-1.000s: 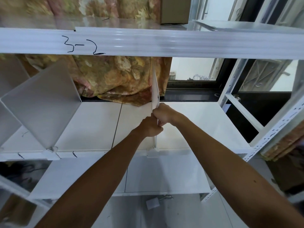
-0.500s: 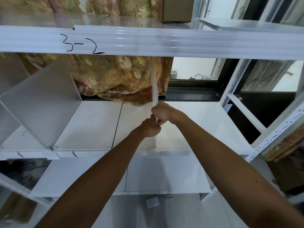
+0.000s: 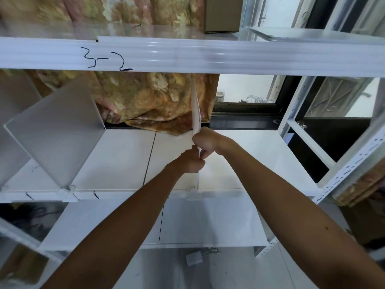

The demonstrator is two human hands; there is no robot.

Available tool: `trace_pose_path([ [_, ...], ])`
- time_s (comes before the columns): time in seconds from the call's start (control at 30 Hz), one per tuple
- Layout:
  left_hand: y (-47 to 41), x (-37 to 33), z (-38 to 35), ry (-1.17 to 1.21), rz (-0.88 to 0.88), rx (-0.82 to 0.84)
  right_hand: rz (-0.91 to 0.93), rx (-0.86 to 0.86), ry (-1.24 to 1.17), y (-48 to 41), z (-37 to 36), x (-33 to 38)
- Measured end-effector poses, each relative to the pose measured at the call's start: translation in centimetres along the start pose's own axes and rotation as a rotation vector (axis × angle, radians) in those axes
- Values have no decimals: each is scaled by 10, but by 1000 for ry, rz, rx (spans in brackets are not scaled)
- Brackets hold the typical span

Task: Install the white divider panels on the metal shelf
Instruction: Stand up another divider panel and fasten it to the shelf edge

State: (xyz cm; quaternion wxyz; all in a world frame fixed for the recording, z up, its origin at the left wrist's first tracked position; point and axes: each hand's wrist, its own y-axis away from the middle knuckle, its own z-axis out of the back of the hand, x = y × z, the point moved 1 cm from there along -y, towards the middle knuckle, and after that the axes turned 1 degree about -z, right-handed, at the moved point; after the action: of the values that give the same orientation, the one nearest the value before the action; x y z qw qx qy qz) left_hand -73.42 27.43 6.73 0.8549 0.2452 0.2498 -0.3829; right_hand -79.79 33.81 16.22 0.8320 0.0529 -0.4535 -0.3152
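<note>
A white divider panel (image 3: 195, 109) stands edge-on in the middle of the white metal shelf (image 3: 125, 159), reaching up to the upper beam. Both hands grip its front edge: my left hand (image 3: 192, 161) lower on the left side, my right hand (image 3: 205, 140) just above on the right. Below them the panel's foot sits in a white clip (image 3: 194, 192) on the shelf's front lip. To the left another divider panel (image 3: 56, 134) stands upright in its own clip (image 3: 67, 190).
The upper shelf beam (image 3: 208, 57), marked "3-2", runs across overhead. A flowered curtain (image 3: 150, 101) hangs behind the shelf. Perforated uprights (image 3: 352, 167) stand at the right. A lower shelf board (image 3: 208, 222) lies beneath, with a loose white clip (image 3: 193, 258) on the floor.
Both hands keep their grip on the divider's front edge with almost no movement. The view has dipped slightly.
</note>
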Motion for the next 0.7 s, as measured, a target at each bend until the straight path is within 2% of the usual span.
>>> trace_pose_path([
  [0.7, -3, 8, 5, -50, -29, -13, -1, -39, -116, -2, -5, 6],
])
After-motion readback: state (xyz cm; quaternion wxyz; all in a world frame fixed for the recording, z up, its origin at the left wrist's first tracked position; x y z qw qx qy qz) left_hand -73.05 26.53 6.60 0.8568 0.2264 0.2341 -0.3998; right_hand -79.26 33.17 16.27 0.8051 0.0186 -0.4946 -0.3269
